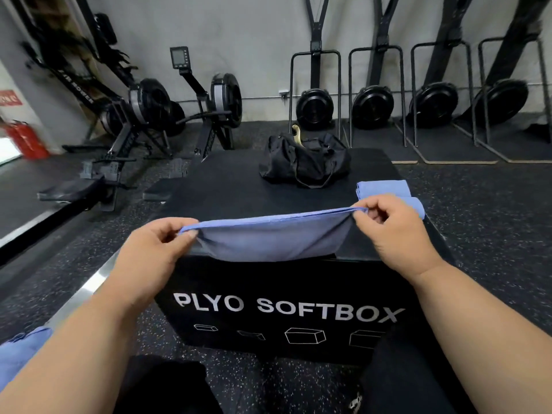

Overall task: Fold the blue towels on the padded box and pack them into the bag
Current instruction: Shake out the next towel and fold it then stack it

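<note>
Left hand (pixel 155 246) and right hand (pixel 391 225) fingers pinch a soft blue towel's (pixel 268 243) folded edge taut; a slouchy black bag (pixel 304 162) sits at twelve o'clock on the padded box (pixel 227 186).

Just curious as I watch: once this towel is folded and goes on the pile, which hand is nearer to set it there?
Probably the right hand. The pile lies on the box's right side, just beyond that hand. The left hand, pinching the towel's other end, would have to cross over.
</note>
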A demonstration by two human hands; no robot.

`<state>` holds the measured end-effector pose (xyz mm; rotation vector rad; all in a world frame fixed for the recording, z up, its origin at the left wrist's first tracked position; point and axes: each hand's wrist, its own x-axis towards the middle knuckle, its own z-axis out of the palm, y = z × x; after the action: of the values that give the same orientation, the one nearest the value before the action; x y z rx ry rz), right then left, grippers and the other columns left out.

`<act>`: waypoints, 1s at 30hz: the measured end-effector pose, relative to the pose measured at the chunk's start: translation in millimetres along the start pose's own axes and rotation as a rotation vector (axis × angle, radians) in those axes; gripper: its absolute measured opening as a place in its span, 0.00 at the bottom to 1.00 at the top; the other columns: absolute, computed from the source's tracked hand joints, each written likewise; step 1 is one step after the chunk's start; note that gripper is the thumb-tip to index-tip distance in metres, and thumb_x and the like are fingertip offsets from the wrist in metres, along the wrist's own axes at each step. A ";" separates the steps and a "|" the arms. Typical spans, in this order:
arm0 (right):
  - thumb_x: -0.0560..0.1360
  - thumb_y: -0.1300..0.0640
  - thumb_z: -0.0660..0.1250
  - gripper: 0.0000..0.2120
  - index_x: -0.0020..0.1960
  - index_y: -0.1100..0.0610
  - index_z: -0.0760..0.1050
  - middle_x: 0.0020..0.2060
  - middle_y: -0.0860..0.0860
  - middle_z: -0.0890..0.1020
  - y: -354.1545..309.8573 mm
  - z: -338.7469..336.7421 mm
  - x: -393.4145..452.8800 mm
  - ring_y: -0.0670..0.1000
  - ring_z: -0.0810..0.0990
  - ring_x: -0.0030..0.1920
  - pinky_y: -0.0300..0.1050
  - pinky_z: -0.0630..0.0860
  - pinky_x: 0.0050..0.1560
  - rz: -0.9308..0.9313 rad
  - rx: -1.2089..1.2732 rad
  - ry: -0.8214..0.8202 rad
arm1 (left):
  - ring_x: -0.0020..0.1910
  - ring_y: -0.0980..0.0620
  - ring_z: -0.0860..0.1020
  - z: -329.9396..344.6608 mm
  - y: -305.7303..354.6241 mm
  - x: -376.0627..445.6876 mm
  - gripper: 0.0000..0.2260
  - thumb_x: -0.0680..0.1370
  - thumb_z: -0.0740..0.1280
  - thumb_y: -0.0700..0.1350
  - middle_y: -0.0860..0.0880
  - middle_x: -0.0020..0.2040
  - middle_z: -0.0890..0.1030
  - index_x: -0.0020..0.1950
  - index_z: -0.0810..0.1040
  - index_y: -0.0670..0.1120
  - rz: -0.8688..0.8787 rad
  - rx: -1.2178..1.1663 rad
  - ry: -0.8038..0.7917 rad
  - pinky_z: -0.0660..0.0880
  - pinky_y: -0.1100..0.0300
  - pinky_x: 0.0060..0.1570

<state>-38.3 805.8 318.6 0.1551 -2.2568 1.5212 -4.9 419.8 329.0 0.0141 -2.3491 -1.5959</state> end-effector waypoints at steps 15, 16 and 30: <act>0.86 0.56 0.63 0.12 0.55 0.62 0.82 0.43 0.49 0.86 -51.6 -4.3 -14.5 0.43 0.81 0.43 0.37 0.76 0.46 0.133 0.415 -0.094 | 0.50 0.50 0.76 -29.5 29.9 -12.6 0.17 0.80 0.67 0.60 0.44 0.51 0.84 0.55 0.85 0.47 0.051 -0.204 0.020 0.72 0.45 0.59; 0.87 0.55 0.62 0.13 0.56 0.63 0.81 0.45 0.51 0.86 -54.4 -4.1 -16.2 0.45 0.81 0.46 0.40 0.77 0.50 0.132 0.460 -0.103 | 0.50 0.50 0.75 -30.7 32.0 -15.0 0.18 0.81 0.67 0.60 0.46 0.50 0.82 0.55 0.84 0.47 0.067 -0.223 0.009 0.70 0.46 0.57; 0.85 0.61 0.64 0.10 0.60 0.50 0.80 0.39 0.50 0.79 -61.7 11.7 -19.1 0.47 0.76 0.40 0.43 0.74 0.45 0.104 0.574 -0.135 | 0.40 0.58 0.83 -38.6 40.3 -20.8 0.11 0.84 0.65 0.50 0.50 0.47 0.86 0.55 0.83 0.45 -0.034 -0.564 0.025 0.79 0.67 0.36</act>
<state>-4.7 768.1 360.5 0.3141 -1.8810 2.2399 31.0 403.9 373.8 -0.0476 -1.8099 -2.1986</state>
